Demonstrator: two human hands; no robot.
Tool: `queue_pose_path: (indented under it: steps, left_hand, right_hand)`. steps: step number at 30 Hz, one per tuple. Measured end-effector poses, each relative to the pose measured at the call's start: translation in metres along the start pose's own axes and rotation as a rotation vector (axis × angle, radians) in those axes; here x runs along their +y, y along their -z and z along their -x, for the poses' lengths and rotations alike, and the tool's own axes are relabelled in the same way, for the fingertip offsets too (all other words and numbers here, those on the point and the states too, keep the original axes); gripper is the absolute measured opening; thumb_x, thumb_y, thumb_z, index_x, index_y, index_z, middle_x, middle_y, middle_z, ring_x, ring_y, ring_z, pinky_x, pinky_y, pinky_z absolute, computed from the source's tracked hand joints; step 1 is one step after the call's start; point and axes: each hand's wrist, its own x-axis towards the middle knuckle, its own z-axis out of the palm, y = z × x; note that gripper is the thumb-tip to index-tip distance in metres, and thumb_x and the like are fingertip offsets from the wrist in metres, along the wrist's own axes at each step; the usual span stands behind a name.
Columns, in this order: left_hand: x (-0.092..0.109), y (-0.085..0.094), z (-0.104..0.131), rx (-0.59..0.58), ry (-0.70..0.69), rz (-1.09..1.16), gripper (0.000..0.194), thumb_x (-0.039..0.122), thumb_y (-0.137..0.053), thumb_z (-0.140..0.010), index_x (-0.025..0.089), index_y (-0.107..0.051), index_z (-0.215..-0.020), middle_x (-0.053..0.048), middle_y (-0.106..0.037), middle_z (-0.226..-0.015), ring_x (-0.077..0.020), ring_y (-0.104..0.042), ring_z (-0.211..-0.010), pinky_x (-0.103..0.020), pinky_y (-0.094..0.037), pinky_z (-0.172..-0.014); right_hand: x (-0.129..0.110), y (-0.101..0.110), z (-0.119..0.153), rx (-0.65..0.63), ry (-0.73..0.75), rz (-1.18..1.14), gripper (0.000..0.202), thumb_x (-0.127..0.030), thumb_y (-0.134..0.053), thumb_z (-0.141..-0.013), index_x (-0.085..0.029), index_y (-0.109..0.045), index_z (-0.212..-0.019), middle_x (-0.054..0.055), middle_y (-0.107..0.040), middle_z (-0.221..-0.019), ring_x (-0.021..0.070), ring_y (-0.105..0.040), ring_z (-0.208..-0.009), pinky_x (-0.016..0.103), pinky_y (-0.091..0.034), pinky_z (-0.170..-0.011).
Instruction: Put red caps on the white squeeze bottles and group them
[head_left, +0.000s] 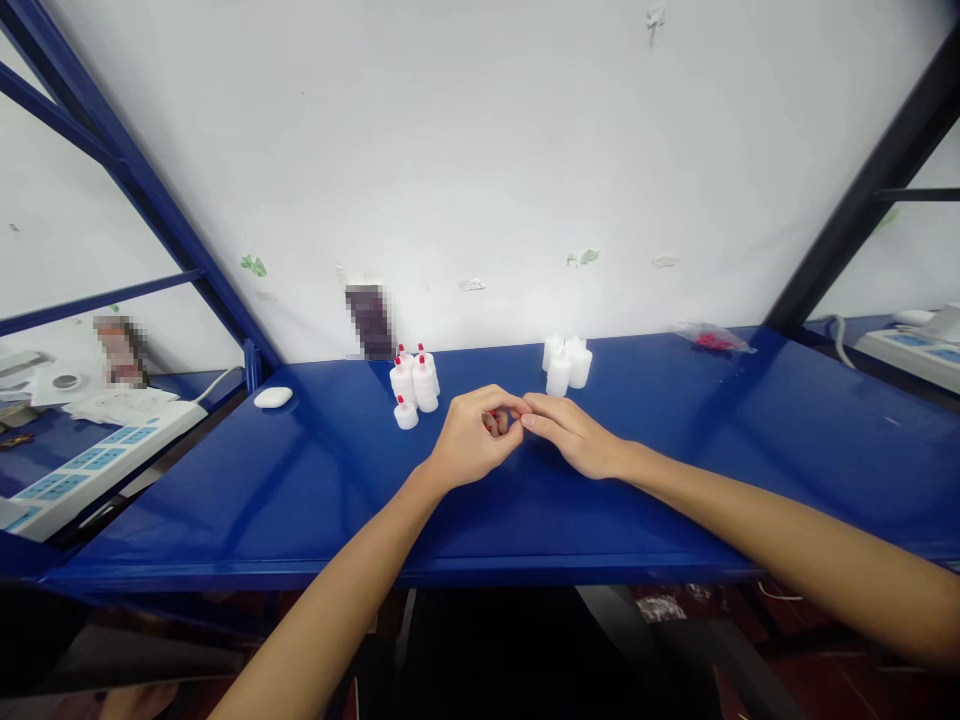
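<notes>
My left hand (480, 437) is curled above the middle of the blue table, with a bit of red showing inside its bent fingers. My right hand (574, 437) reaches in from the right, its thumb and fingers pressed together. The fingertips of both hands meet; whatever lies between them is too small to make out. Just left of my left hand stand several white bottles with red tips (424, 385), and a short white piece with a red tip (406, 413) is in front of them. Behind my right hand is a cluster of white bottles (558, 375) showing no red tips.
A clear plastic bag with small red pieces (712, 342) lies at the back right of the blue table (315, 490). At the left is a white rounded object (273, 397). A blurred dark object (370, 322) leans on the wall. Power strips (90, 465) flank both sides.
</notes>
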Motion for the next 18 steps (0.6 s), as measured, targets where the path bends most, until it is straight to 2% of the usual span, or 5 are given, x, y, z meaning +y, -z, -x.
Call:
queue_pose_path:
  steps: [6,12,18]
  left_hand:
    - [-0.0003,-0.0001,0.0023,-0.035,-0.011,0.008,0.013,0.009,-0.06,-0.078,0.015,-0.068,-0.086,0.001,-0.058,-0.073,-0.0064,-0.046,-0.055,-0.022,-0.042,-0.055]
    - [-0.0014,-0.006,0.0025,-0.051,-0.028,-0.019,0.012,0.011,-0.06,-0.08,0.015,-0.069,-0.088,0.001,-0.057,-0.072,-0.0062,-0.045,-0.054,-0.021,-0.04,-0.054]
    - [-0.004,-0.0068,0.0034,-0.083,-0.072,-0.069,0.008,0.018,-0.062,-0.085,0.016,-0.069,-0.086,-0.001,-0.054,-0.079,-0.0081,-0.046,-0.061,-0.022,-0.04,-0.057]
  right_hand:
    - [0.0001,-0.0001,0.0004,-0.008,0.013,0.029,0.034,-0.045,-0.038,-0.101,-0.019,-0.05,-0.083,0.001,-0.05,-0.08,0.0173,-0.048,-0.075,0.032,-0.038,-0.072]
    - [-0.0005,-0.001,0.0013,-0.022,0.031,0.012,0.034,-0.044,-0.036,-0.102,-0.02,-0.047,-0.081,0.0,-0.05,-0.077,0.0158,-0.047,-0.07,0.03,-0.036,-0.067]
    - [-0.0033,-0.0016,0.0066,0.035,0.017,-0.005,0.015,-0.038,-0.043,-0.098,-0.023,-0.04,-0.097,-0.004,-0.053,-0.069,0.0131,-0.042,-0.056,0.027,-0.032,-0.057]
